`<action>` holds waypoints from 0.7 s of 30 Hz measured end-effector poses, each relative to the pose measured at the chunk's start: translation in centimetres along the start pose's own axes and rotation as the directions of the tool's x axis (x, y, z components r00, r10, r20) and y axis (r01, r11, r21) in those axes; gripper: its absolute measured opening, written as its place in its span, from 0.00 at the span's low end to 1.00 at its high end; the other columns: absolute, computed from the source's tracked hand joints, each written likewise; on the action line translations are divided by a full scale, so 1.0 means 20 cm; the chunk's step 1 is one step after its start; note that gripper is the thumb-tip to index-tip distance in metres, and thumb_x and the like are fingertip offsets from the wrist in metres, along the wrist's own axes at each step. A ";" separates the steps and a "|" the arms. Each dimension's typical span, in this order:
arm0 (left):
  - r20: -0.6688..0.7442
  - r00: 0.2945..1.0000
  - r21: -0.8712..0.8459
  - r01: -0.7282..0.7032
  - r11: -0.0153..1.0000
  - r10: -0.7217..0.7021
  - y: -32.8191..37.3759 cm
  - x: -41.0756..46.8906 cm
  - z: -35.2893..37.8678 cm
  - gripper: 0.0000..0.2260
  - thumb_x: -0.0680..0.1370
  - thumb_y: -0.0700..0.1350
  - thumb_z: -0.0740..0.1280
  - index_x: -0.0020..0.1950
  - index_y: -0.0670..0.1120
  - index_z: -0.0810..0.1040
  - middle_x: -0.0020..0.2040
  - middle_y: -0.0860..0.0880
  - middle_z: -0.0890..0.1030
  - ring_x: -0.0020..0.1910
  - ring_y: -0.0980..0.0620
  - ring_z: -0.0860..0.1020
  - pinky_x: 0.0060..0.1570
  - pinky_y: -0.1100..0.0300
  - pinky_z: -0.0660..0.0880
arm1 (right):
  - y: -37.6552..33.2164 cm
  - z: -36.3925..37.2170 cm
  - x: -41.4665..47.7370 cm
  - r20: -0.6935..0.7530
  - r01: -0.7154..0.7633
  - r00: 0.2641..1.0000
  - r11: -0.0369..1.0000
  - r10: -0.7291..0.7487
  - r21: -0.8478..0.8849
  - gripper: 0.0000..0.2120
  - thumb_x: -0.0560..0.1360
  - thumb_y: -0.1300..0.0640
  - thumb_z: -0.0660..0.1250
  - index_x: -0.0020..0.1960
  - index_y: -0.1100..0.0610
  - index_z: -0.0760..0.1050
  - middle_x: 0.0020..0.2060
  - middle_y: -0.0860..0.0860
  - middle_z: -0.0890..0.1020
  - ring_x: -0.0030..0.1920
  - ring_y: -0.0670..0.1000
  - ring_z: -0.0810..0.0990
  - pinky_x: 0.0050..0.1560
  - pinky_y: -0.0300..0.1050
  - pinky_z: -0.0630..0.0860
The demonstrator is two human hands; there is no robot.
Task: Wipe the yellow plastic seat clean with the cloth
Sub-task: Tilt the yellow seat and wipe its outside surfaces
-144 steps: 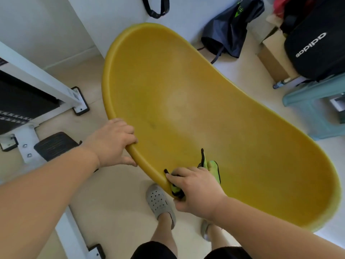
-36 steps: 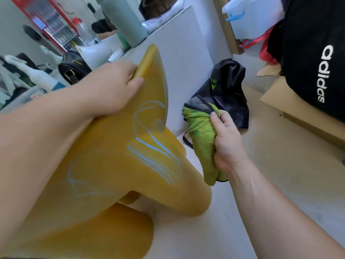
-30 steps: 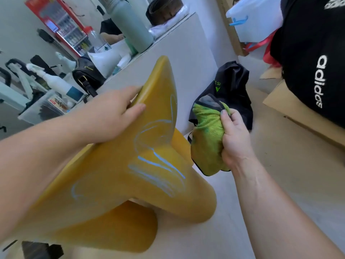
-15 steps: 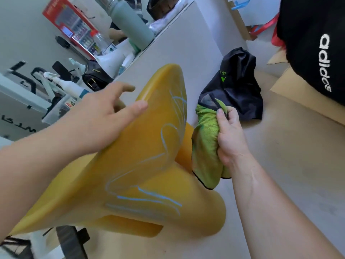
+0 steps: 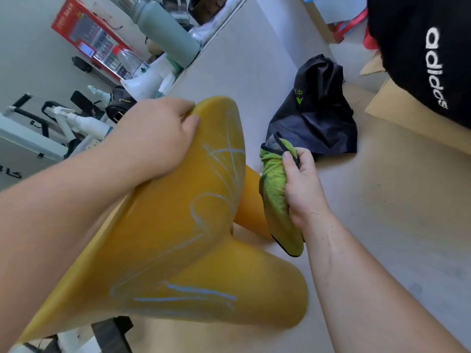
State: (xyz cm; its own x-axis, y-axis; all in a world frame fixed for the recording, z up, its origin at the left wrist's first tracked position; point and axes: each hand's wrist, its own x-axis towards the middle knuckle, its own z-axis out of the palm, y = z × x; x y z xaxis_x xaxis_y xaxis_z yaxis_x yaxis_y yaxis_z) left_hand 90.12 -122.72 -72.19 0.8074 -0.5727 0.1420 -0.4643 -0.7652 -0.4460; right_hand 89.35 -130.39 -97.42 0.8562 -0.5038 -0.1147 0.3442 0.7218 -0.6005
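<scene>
While left hand [image 5: 155, 138] clamps chalk-marked seat [image 5: 178, 238], right hand [image 5: 299, 187] grips cloth [image 5: 275, 197] above beige floor [image 5: 395, 212].

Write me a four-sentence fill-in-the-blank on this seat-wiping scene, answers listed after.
1. The right hand grips a cloth coloured ____.
2. The left hand holds the top edge of the ____ plastic seat.
3. The scribbled lines on the seat are pale ____.
4. The white lettering on the black bag reads ____.

Answers: green; yellow; blue; adidas
</scene>
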 end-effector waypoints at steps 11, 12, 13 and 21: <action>0.197 0.979 -0.108 0.072 0.992 -0.049 -0.15 -0.26 0.00 0.20 0.81 0.52 0.57 0.73 0.65 0.66 0.45 0.59 0.80 0.40 0.62 0.76 0.38 0.68 0.66 | 0.04 0.16 -0.03 0.082 0.102 0.992 0.992 -0.095 -0.081 0.04 0.80 0.48 0.64 0.53 0.45 0.75 0.49 0.55 0.82 0.47 0.56 0.80 0.53 0.70 0.79; 0.200 0.978 -0.118 0.083 0.990 -0.058 -0.14 -0.21 0.01 0.21 0.81 0.51 0.57 0.74 0.64 0.66 0.49 0.58 0.80 0.43 0.61 0.75 0.40 0.69 0.67 | 0.02 0.22 -0.02 0.089 0.161 0.984 0.983 -0.153 -0.089 0.05 0.80 0.46 0.64 0.53 0.45 0.75 0.49 0.54 0.82 0.49 0.55 0.80 0.56 0.69 0.78; 0.202 0.977 -0.128 0.090 0.988 -0.063 -0.12 -0.17 0.02 0.21 0.82 0.50 0.57 0.74 0.63 0.66 0.54 0.56 0.79 0.47 0.59 0.76 0.42 0.68 0.67 | -0.01 0.27 -0.03 0.100 0.221 0.972 0.972 -0.213 -0.078 0.06 0.80 0.47 0.63 0.54 0.46 0.76 0.49 0.53 0.82 0.50 0.53 0.79 0.58 0.65 0.77; 0.160 0.984 -0.213 0.116 0.970 -0.082 -0.07 -0.08 0.10 0.18 0.81 0.47 0.60 0.71 0.58 0.73 0.69 0.59 0.74 0.67 0.57 0.70 0.58 0.60 0.64 | 0.32 0.37 -0.07 0.042 -0.047 0.998 0.985 0.055 -0.165 0.26 0.82 0.41 0.60 0.75 0.52 0.70 0.74 0.47 0.72 0.74 0.43 0.67 0.78 0.47 0.60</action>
State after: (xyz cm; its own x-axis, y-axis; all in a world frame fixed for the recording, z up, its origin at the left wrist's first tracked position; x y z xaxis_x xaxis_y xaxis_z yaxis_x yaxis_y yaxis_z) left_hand 90.18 -120.19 -73.53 0.8907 -0.4532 0.0350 -0.4344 -0.8714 -0.2280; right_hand 93.13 -121.62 -95.28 0.8894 -0.4427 -0.1142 0.2349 0.6567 -0.7166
